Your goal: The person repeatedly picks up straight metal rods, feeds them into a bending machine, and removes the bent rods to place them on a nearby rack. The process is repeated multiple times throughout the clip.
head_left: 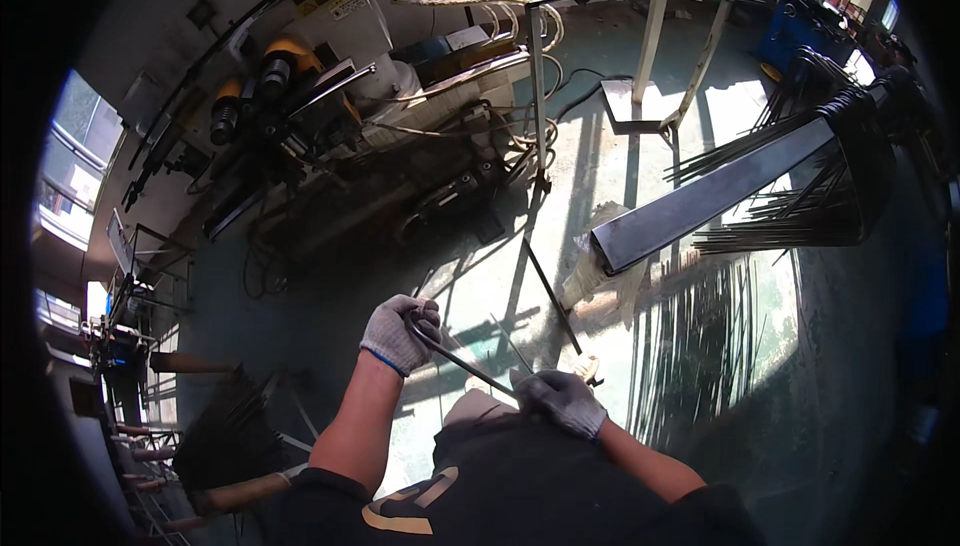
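Note:
A slim dark metal rod (466,363) slants across in front of my body, curving at its upper left end. My left hand (402,334), in a pale knitted work glove with a blue cuff edge, is closed around that curved end. Lower and to the right, my right hand (562,401) wears a similar glove, greyer on the fingers, and its fingers are wrapped over the rod's other end. That end is hidden under the glove. Beyond my right hand, a straight dark bar (551,294) runs down toward a small pale object (588,367) that I cannot make out.
A steel beam (715,196) juts in from the right, with bundles of thin dark rods (790,221) hanging about it. A machine with orange-and-black parts (285,66) and cables stands ahead left. A metal frame post (538,96) rises ahead. Racked rods (235,426) lie at lower left.

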The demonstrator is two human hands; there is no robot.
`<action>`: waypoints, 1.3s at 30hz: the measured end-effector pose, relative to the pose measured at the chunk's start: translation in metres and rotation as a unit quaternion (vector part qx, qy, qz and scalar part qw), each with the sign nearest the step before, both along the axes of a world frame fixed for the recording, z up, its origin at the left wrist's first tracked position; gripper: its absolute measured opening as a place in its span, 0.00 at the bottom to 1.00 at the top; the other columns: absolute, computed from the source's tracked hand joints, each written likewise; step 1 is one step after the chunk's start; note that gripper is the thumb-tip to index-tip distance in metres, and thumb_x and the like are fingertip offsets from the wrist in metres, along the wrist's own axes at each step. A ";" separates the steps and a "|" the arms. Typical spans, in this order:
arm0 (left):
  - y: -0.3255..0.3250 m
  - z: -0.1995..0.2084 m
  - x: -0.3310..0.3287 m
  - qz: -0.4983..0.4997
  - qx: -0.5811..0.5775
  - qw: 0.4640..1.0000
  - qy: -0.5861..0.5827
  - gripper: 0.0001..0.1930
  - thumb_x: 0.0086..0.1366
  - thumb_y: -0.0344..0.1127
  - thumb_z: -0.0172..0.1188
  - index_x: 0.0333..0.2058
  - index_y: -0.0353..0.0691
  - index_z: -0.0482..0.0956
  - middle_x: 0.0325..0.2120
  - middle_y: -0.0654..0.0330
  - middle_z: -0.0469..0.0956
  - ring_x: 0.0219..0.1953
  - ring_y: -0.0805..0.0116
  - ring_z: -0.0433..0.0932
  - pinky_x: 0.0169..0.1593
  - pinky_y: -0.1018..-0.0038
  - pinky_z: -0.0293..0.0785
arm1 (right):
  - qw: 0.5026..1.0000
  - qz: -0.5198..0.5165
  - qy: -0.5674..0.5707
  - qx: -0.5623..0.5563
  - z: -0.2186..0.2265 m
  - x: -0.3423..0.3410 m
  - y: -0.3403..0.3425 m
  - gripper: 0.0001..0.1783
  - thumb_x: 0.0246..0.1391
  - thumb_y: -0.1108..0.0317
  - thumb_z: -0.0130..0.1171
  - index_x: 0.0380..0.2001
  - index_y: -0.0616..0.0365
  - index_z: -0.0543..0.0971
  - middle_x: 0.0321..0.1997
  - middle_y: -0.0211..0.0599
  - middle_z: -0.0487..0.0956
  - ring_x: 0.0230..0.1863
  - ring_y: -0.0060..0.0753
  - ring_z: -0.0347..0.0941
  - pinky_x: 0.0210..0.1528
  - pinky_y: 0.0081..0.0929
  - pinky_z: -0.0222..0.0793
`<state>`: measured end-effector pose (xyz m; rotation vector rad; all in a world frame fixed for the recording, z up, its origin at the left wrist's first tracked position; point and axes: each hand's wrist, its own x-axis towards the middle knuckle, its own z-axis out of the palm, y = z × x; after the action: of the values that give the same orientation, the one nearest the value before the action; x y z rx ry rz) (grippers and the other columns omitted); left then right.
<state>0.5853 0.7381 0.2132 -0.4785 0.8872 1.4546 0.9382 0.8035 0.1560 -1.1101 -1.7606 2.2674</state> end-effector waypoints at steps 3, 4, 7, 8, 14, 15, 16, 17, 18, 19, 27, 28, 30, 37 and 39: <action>-0.028 0.028 0.059 0.119 -0.061 0.990 0.043 0.05 0.70 0.25 0.55 0.42 0.38 0.77 0.33 0.62 0.76 0.30 0.72 0.76 0.29 0.78 0.75 | 0.977 0.031 -0.074 0.195 -0.040 0.021 -0.001 0.27 0.72 0.48 0.70 0.59 0.60 0.87 0.47 0.49 0.92 0.55 0.43 0.89 0.59 0.39 0.83; -0.045 0.032 0.077 0.153 -0.043 0.987 0.035 0.05 0.70 0.25 0.55 0.42 0.37 0.77 0.34 0.62 0.76 0.30 0.71 0.77 0.29 0.78 0.75 | 0.963 0.080 -0.130 0.222 -0.061 0.029 -0.005 0.28 0.71 0.48 0.70 0.60 0.61 0.86 0.48 0.49 0.92 0.55 0.44 0.89 0.60 0.39 0.83; -0.067 0.057 0.124 0.170 0.029 0.985 0.027 0.08 0.71 0.24 0.55 0.45 0.39 0.81 0.37 0.59 0.81 0.34 0.66 0.79 0.32 0.74 0.76 | 0.950 0.221 -0.135 0.175 -0.121 0.040 0.006 0.29 0.70 0.51 0.72 0.62 0.63 0.85 0.49 0.50 0.91 0.54 0.45 0.89 0.57 0.38 0.83; -0.069 0.068 0.137 0.163 0.059 0.985 0.021 0.10 0.71 0.23 0.55 0.46 0.40 0.82 0.39 0.58 0.82 0.34 0.65 0.79 0.33 0.73 0.76 | 0.948 0.266 -0.110 0.132 -0.138 0.042 0.013 0.29 0.69 0.53 0.72 0.63 0.64 0.85 0.50 0.50 0.91 0.53 0.45 0.90 0.56 0.37 0.83; -0.135 0.131 0.206 0.238 0.157 0.939 0.194 0.17 0.65 0.22 0.56 0.51 0.38 0.84 0.41 0.51 0.84 0.33 0.60 0.80 0.34 0.68 0.76 | 0.981 0.113 -0.016 -0.159 -0.049 0.003 0.032 0.17 0.76 0.57 0.64 0.43 0.62 0.87 0.29 0.29 0.80 0.27 0.22 0.71 0.30 0.26 0.65; -0.150 0.136 0.214 0.250 0.159 0.925 0.239 0.19 0.62 0.22 0.56 0.52 0.37 0.84 0.39 0.50 0.84 0.31 0.59 0.80 0.31 0.70 0.76 | 0.993 0.117 0.014 -0.005 -0.049 -0.007 0.040 0.21 0.76 0.54 0.61 0.41 0.64 0.88 0.28 0.32 0.80 0.27 0.25 0.72 0.31 0.29 0.67; -0.164 0.141 0.229 0.274 0.107 0.906 0.304 0.22 0.58 0.21 0.55 0.53 0.36 0.83 0.37 0.50 0.84 0.29 0.58 0.80 0.30 0.72 0.76 | 0.978 0.128 0.033 0.159 -0.028 -0.011 0.052 0.24 0.76 0.52 0.58 0.42 0.66 0.88 0.29 0.35 0.80 0.29 0.27 0.74 0.35 0.34 0.70; -0.167 0.148 0.242 0.276 0.066 0.882 0.376 0.24 0.56 0.21 0.54 0.53 0.35 0.82 0.37 0.49 0.84 0.28 0.57 0.81 0.30 0.72 0.78 | 0.956 0.072 0.107 0.264 -0.032 -0.017 0.062 0.26 0.76 0.50 0.56 0.43 0.66 0.88 0.30 0.38 0.81 0.32 0.32 0.77 0.39 0.38 0.72; -0.189 0.150 0.258 0.296 0.021 0.858 0.419 0.24 0.55 0.21 0.54 0.52 0.35 0.80 0.35 0.48 0.83 0.28 0.57 0.81 0.31 0.70 0.79 | 0.965 0.095 0.071 0.234 0.024 -0.018 0.065 0.25 0.78 0.51 0.55 0.44 0.66 0.86 0.32 0.41 0.83 0.34 0.37 0.78 0.41 0.40 0.73; -0.201 0.155 0.269 0.273 0.011 0.834 0.480 0.23 0.55 0.21 0.54 0.51 0.35 0.80 0.35 0.49 0.83 0.29 0.57 0.82 0.32 0.69 0.80 | 0.956 0.076 0.111 0.262 0.049 -0.017 0.071 0.25 0.79 0.50 0.55 0.46 0.65 0.85 0.32 0.45 0.82 0.34 0.43 0.79 0.42 0.43 0.73; -0.132 0.215 0.360 0.186 -0.054 0.707 0.681 0.15 0.68 0.20 0.58 0.52 0.38 0.81 0.38 0.57 0.87 0.36 0.68 0.85 0.43 0.71 0.84 | 0.752 -0.039 0.353 0.555 0.229 0.085 0.200 0.15 0.81 0.60 0.59 0.46 0.63 0.82 0.30 0.47 0.83 0.29 0.46 0.82 0.35 0.40 0.77; -0.111 0.214 0.369 0.183 -0.070 0.693 0.694 0.14 0.69 0.19 0.59 0.52 0.38 0.81 0.38 0.57 0.87 0.37 0.67 0.85 0.45 0.70 0.85 | 0.765 -0.012 0.331 0.553 0.235 0.099 0.226 0.13 0.78 0.59 0.62 0.45 0.59 0.80 0.30 0.54 0.85 0.33 0.65 0.85 0.35 0.52 0.79; -0.062 0.210 0.378 0.166 -0.047 0.682 0.711 0.12 0.70 0.18 0.59 0.49 0.38 0.82 0.38 0.58 0.86 0.40 0.67 0.85 0.49 0.68 0.85 | 0.779 0.032 0.284 0.558 0.259 0.139 0.278 0.13 0.79 0.59 0.61 0.43 0.59 0.79 0.28 0.52 0.85 0.31 0.59 0.86 0.34 0.50 0.79; 0.171 0.190 0.414 0.167 0.060 0.646 0.742 0.10 0.73 0.17 0.60 0.47 0.37 0.83 0.39 0.63 0.85 0.42 0.72 0.83 0.52 0.74 0.80 | 0.735 -0.082 0.268 0.617 0.271 0.264 0.462 0.09 0.79 0.64 0.63 0.46 0.59 0.83 0.29 0.38 0.87 0.30 0.32 0.86 0.35 0.32 0.80; 0.230 0.184 0.416 0.148 0.039 0.625 0.766 0.07 0.73 0.20 0.63 0.46 0.37 0.84 0.36 0.64 0.85 0.41 0.71 0.84 0.51 0.73 0.81 | 0.713 -0.106 0.253 0.646 0.269 0.298 0.507 0.10 0.78 0.63 0.63 0.45 0.59 0.83 0.30 0.38 0.88 0.30 0.32 0.87 0.35 0.32 0.80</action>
<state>1.0008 0.9680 0.3972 1.0076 2.0940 2.0777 1.2366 1.3107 0.4249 -0.2689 -2.0432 0.5950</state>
